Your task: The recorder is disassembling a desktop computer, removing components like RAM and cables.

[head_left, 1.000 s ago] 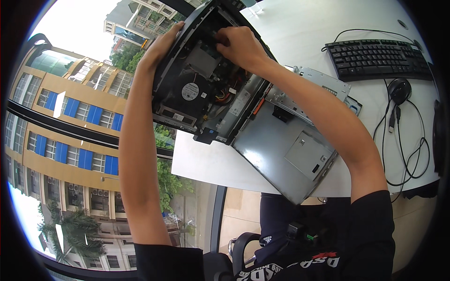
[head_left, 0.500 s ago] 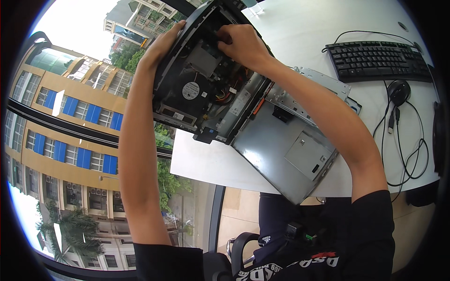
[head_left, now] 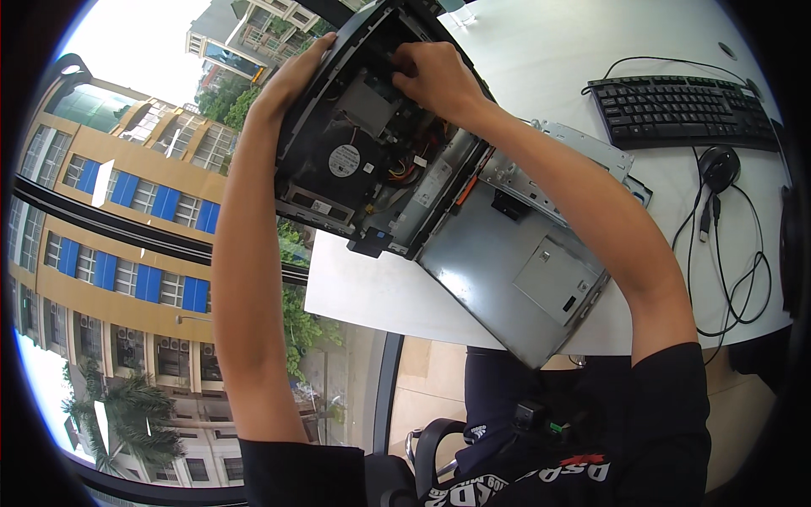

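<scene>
An opened black desktop computer case [head_left: 427, 182] lies tilted at the table's left edge, its inside showing. My left hand [head_left: 297, 78] holds the outer left side of the case, fingers straight along its edge and thumb hidden. Deep in the far end, my right hand [head_left: 435, 78] is closed, thumb and fingertips pinched together; whatever sits between them is too dark to make out. Nearer me inside are a black round fan [head_left: 345, 160], a grey metal box [head_left: 367, 108] and coloured wires [head_left: 404, 176]. A bare metal side panel [head_left: 481, 253] is on the case's right.
A perforated metal bracket [head_left: 583, 148] lies beyond the panel, under my right forearm. To the right are a black keyboard [head_left: 684, 110], a mouse [head_left: 720, 167] and looped cables [head_left: 750, 296] on the white table [head_left: 380, 291]. A window with buildings [head_left: 127, 203] behind it borders the left.
</scene>
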Tool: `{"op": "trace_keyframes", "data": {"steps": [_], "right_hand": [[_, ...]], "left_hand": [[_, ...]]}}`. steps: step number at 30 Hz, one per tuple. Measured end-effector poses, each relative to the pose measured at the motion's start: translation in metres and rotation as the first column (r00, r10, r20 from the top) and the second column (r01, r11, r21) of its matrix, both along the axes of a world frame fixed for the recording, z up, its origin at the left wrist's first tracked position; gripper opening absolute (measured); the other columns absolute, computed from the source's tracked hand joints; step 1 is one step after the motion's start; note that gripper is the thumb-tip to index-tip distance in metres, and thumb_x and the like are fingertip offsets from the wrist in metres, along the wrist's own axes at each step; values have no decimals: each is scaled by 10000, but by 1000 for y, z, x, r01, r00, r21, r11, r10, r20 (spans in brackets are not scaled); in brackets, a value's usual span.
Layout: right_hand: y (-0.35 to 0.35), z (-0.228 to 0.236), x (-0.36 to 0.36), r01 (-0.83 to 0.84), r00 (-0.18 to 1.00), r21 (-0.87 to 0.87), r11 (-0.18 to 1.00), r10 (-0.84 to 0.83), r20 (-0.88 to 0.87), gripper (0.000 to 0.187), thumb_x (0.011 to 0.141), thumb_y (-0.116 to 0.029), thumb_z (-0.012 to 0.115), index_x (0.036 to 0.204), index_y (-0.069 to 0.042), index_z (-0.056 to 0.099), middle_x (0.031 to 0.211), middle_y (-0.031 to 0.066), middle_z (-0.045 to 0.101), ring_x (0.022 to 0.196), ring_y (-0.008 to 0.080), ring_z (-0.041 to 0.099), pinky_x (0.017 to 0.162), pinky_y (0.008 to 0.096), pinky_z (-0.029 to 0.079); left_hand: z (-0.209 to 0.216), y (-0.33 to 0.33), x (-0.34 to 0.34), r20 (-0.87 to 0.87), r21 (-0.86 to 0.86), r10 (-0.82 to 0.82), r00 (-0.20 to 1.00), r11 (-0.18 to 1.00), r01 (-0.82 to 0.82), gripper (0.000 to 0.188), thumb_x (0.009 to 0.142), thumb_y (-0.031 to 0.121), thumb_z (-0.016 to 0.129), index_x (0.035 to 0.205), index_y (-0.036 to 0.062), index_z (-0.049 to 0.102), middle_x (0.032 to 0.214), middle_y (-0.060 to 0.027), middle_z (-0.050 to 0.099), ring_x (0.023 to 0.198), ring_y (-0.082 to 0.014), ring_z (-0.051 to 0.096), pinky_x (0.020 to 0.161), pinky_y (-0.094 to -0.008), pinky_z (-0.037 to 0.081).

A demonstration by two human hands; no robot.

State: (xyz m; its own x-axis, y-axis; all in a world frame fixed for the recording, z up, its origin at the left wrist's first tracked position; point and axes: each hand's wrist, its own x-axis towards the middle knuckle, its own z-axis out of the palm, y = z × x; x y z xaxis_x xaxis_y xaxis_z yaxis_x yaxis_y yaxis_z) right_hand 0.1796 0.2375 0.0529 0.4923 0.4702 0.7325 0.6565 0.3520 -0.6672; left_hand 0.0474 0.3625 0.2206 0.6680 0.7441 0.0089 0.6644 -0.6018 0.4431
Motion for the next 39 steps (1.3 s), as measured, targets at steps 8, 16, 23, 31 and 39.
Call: {"op": "trace_keyframes", "data": {"steps": [8, 16, 23, 31, 39], "right_hand": [[2, -1, 0, -5, 1000, 7, 1000, 5, -4, 294, 796, -148, 718, 1056, -12, 709, 952, 187, 715, 926, 359, 690, 839, 432, 555], [1, -3, 0, -5, 1000, -16, 1000, 4, -2, 292, 797, -146, 715, 1056, -12, 708, 949, 186, 714, 926, 362, 686, 837, 433, 554], [-3, -2, -3, -38, 999, -23, 999, 37, -21, 296, 804, -146, 712, 1067, -11, 706, 957, 181, 717, 928, 356, 689, 841, 428, 555], [-3, 0, -5, -26, 1000, -12, 1000, 26, -16, 286, 802, -142, 709, 1055, -10, 709, 934, 184, 719, 906, 356, 694, 829, 425, 556], [3, -5, -3, -1, 1000, 25, 1000, 1, 6, 284, 803, -141, 710, 1058, -15, 712, 922, 188, 716, 891, 363, 693, 816, 423, 558]], "left_hand": [[-3, -12, 1, 23, 57, 15, 1000, 998, -16, 783, 907, 701, 441, 1168, 10, 700, 1001, -194, 711, 857, -234, 693, 804, -337, 541], [-2, -14, 0, 30, 46, -19, 999, 999, 18, 749, 925, 678, 461, 1269, 38, 644, 1093, -179, 686, 924, -210, 665, 855, -318, 523], [4, -22, 2, -56, -42, 68, 996, 997, -70, 737, 925, 665, 497, 1295, 43, 635, 1091, -150, 681, 910, -176, 639, 840, -289, 511], [0, -7, 0, 15, 10, 20, 1000, 1000, -20, 742, 920, 668, 499, 1248, 21, 657, 1035, -131, 693, 851, -166, 645, 788, -289, 521], [-6, 12, 1, 59, -19, -26, 998, 999, 27, 711, 906, 671, 523, 1172, 32, 690, 877, -93, 694, 691, -132, 629, 650, -260, 527]]}}
